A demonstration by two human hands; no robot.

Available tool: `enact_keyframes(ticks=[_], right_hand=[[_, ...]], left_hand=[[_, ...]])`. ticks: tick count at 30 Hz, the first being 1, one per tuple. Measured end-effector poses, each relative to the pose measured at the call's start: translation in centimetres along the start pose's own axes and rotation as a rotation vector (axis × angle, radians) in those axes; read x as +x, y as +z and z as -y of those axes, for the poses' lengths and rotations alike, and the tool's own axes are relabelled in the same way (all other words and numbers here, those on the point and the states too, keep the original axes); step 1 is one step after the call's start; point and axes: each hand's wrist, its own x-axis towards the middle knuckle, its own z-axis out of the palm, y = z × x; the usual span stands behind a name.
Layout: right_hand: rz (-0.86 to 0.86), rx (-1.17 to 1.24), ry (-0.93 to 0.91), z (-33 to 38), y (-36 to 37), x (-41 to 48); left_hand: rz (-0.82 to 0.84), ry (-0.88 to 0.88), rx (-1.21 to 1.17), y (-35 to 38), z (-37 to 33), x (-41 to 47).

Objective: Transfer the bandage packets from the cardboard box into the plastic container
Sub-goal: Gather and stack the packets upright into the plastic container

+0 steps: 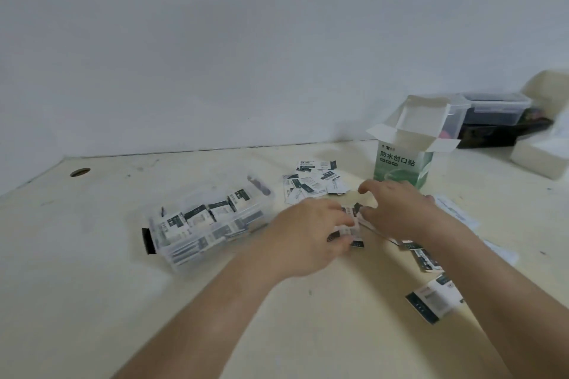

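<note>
A clear plastic container with black clips sits left of centre and holds several white-and-dark bandage packets. The green and white cardboard box stands upright at the right with its flaps open. Loose packets lie scattered on the table between them. My left hand is closed on a small stack of packets on the table. My right hand touches the same stack from the right, fingers curled over it. More packets lie near my right forearm.
The pale wooden table meets a white wall at the back. A cable hole is at the far left. A lidded clear bin with dark contents and a white block stand at the far right.
</note>
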Motion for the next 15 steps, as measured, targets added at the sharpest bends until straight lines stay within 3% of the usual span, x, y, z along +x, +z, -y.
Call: enact_keyframes(ticks=[5,7,12,15], right_hand=[[0.145,-0.042,0.171,-3.6,0.3,-0.3],[0.187,-0.058,0.148,-4.1,0.8,-0.6],[0.081,0.025,-0.109,-2.5,1.6,-1.4],[0.104,0.221,-0.285,-1.3,1.8,-1.7]], left_hand=[[0.147,-0.04,0.087,3.5,-0.5,2.6],[0.084,-0.072,0.077,3.7,-0.3,2.5],[-0.164,-0.147,0.114,3.4,0.6,1.8],[-0.167,-0.123,-0.007,3.2,0.8,1.7]])
